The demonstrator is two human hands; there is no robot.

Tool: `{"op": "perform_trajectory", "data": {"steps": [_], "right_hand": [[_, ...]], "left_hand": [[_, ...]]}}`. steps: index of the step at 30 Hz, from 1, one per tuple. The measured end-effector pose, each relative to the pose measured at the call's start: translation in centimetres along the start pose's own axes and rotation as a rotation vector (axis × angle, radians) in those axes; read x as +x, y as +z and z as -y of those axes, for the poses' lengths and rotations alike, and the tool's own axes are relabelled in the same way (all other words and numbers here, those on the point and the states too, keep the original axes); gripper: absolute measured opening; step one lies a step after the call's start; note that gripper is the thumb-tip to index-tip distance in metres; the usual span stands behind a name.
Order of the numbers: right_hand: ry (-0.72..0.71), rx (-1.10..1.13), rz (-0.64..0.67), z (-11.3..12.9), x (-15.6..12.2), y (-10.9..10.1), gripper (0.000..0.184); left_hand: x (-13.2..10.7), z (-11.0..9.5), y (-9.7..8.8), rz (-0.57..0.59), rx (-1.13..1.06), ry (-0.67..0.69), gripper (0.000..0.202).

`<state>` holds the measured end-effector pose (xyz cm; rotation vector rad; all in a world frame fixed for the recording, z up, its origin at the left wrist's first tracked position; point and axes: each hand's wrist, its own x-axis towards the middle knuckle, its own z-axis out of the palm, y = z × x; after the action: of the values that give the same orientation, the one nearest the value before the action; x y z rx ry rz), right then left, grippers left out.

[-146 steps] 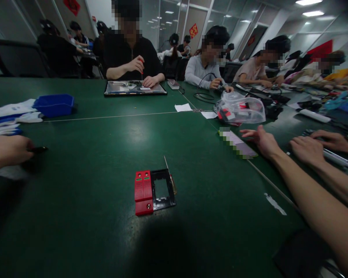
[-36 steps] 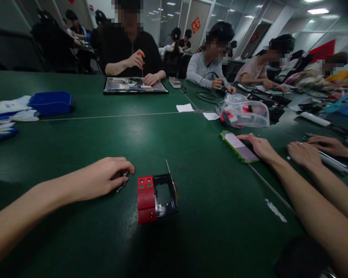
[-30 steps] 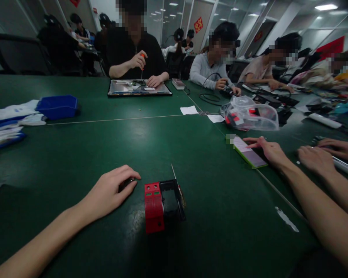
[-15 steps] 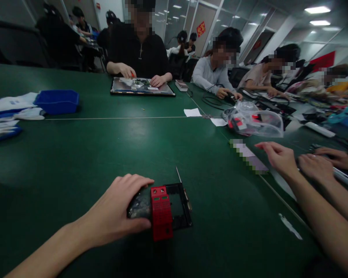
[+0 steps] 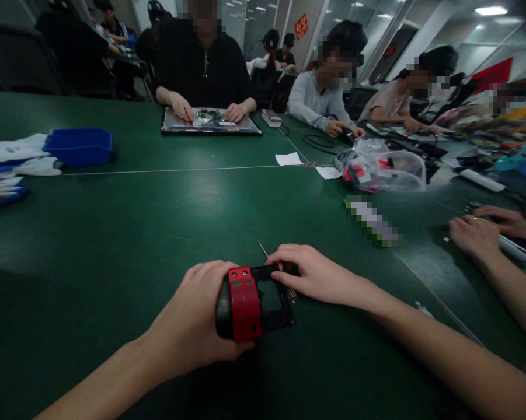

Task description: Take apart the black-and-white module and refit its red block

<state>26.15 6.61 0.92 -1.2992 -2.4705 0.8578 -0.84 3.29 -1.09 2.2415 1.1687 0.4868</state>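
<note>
My left hand (image 5: 201,318) is wrapped round a red surge protector (image 5: 244,306), with two screw terminals and two green windows on its face. A dark rounded body (image 5: 223,308) sits against its left side, partly under my palm. On the right, an open black rectangular frame (image 5: 278,321) adjoins the red part. My right hand (image 5: 302,268) pinches the frame's upper right corner between thumb and fingers. Behind it, a thin metal shaft (image 5: 263,249) pokes out, and a brassy piece (image 5: 292,295) shows under my fingers; whether they are one tool is hidden.
Across the green table (image 5: 157,221), a person works on a flat panel (image 5: 210,123). A blue tray (image 5: 79,146) and white-and-blue gloves (image 5: 21,154) lie at left. A clear plastic bag (image 5: 385,166) and paper slips (image 5: 289,159) are at right, near another person's hands (image 5: 477,233).
My right hand has come in from the right and taken hold of the black frame's corner. My left hand has shifted right, wrapping further over the dark body and red surge protector.
</note>
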Motion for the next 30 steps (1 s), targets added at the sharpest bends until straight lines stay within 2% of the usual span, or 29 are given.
{"op": "perform_trajectory", "data": {"steps": [6, 9, 12, 14, 16, 18, 19, 20, 22, 24, 27, 29, 30], "right_hand": [[0.097, 0.178, -0.108, -1.1, -1.0, -0.1, 0.012], [0.111, 0.229, -0.122, -1.3, -0.9, 0.0, 0.02], [0.148, 0.381, -0.191, -1.8, -0.7, -0.1, 0.026], [0.178, 0.465, -0.332, -1.8, -0.8, -0.4, 0.028], [0.167, 0.435, -0.58, -1.3, -1.4, -0.9, 0.027], [0.062, 0.266, -0.838, 0.0, -2.5, -1.5, 0.022], [-0.023, 0.139, -0.897, 0.9, -3.2, -1.6, 0.022], [-0.127, 0.008, -0.899, 1.9, -3.9, -1.5, 0.024], [-0.273, -0.17, -0.717, 3.9, -5.2, -0.5, 0.027], [-0.261, -0.209, -0.631, 5.5, -6.0, 1.7, 0.025], [-0.233, -0.256, -0.729, 6.4, -6.1, 5.5, 0.025], [-0.33, -0.262, -0.741, 6.3, -5.6, 6.9, 0.024], [-0.435, -0.284, -0.709, 6.1, -5.3, 6.9, 0.023]], "left_hand": [[0.1, 0.4, 0.1, 0.0, 0.019, 0.028, 0.088], [-0.1, 0.8, 0.2, 0.012, 0.033, 0.005, 0.1], [-0.3, 1.4, 0.3, 0.031, 0.012, -0.016, 0.112], [-0.5, 1.8, 0.4, 0.026, -0.009, -0.029, 0.116], [-0.6, 2.1, 0.5, 0.021, -0.024, -0.041, 0.119], [-0.8, 2.3, 0.6, 0.026, -0.03, -0.043, 0.123], [-0.8, 2.3, 0.7, 0.027, -0.031, -0.043, 0.127], [-0.8, 2.3, 0.8, 0.026, -0.033, -0.043, 0.131], [-0.9, 2.1, 0.8, 0.016, -0.041, -0.048, 0.141], [-1.1, 1.9, 0.7, 0.004, -0.065, -0.034, 0.146], [-1.3, 1.6, 0.3, 0.002, -0.138, 0.031, 0.148], [-1.5, 1.6, 0.0, 0.017, -0.201, 0.071, 0.152], [-1.6, 1.6, -0.2, 0.024, -0.224, 0.087, 0.154]]}}
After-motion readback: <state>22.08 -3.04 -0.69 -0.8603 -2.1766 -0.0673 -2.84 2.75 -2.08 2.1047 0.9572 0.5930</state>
